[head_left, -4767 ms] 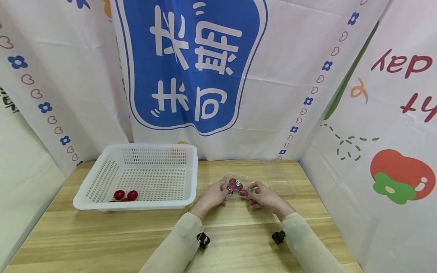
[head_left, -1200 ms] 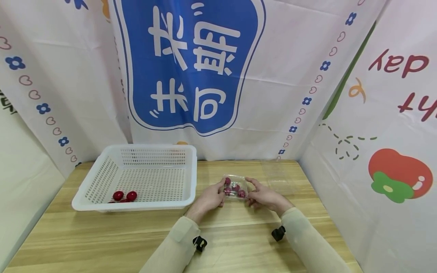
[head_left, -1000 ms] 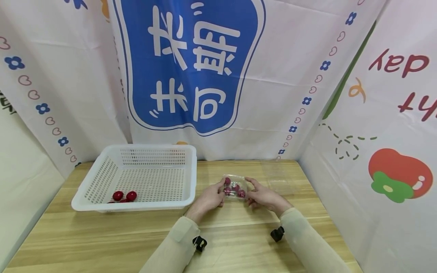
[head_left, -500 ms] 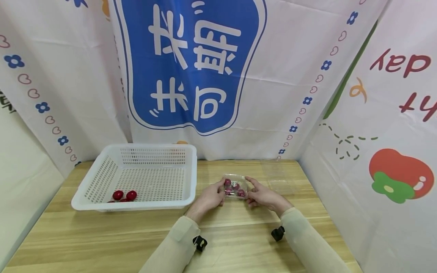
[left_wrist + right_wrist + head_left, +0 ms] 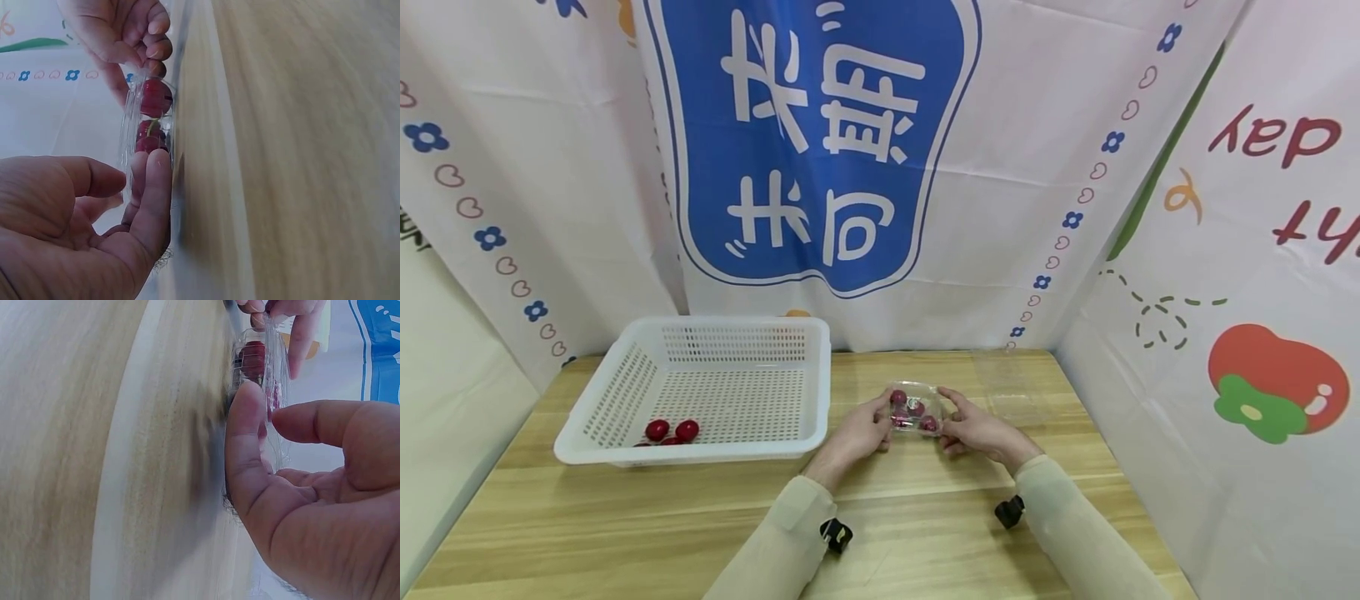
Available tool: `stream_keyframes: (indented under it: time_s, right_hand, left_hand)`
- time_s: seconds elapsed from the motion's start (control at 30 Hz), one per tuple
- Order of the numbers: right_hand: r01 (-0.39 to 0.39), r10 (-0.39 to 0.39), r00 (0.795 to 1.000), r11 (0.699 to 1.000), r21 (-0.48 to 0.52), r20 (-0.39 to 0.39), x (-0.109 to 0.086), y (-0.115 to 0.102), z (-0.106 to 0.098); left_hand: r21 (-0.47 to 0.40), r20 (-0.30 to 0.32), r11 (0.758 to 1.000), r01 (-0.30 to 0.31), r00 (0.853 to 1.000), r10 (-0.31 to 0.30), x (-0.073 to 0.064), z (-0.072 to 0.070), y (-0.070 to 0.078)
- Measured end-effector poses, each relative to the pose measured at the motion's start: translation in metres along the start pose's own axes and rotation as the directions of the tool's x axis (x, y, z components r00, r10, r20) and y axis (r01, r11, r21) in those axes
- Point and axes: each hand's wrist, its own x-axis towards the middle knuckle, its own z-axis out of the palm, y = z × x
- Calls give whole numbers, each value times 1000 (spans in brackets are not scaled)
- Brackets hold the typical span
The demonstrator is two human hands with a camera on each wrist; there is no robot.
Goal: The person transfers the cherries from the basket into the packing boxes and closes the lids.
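Observation:
A small clear plastic box (image 5: 914, 405) holds several dark red cherries (image 5: 155, 97), one showing a green stem in the left wrist view. A round white mark sits on the box's top. My left hand (image 5: 859, 429) grips the box's left side, thumb at the lid's edge and fingers lower on the wall. Opposite it, my right hand (image 5: 976, 427) pinches the right side between thumb and fingers. The lid lies over the fruit, and the box is close over the tabletop (image 5: 300, 162). Some fingertips are hidden behind the box.
A white perforated basket (image 5: 822, 387) stands at the left, with several red cherries (image 5: 687, 431) in its near left corner. Clear, hard-to-see plastic packaging (image 5: 1011, 385) lies at the back right. Printed cloth walls (image 5: 985, 250) enclose the table's back and sides.
Since the oldest frame, both hands have shifted their grip slightly and the box's lid lies flatter and squarer. Over the last second hands and box have barely moved. The basket's cherries are unchanged.

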Motion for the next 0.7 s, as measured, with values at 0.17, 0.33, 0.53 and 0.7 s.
stream_keyframes:
  time_s: [0.17,0.33,0.53,0.7]
  right_hand:
    - [1,-1,1000,1000,-19,-6,-1,-2,0]
    - [1,-4,999,997,-81,-38,-1,-8,-3]
    - [-3,-8,997,991,-133,-80,0,-14,-6]
    - [12,-37,993,974,-227,-110,4,-16,-2]
  left_hand:
    - [-5,3,1000,-18,1000,18,-1,-2,-1]
    - [18,-20,999,40,999,-40,-5,0,9]
    - [56,-23,998,41,999,-39,-7,1,12]
    - [2,61,1000,14,998,-14,-5,1,10]
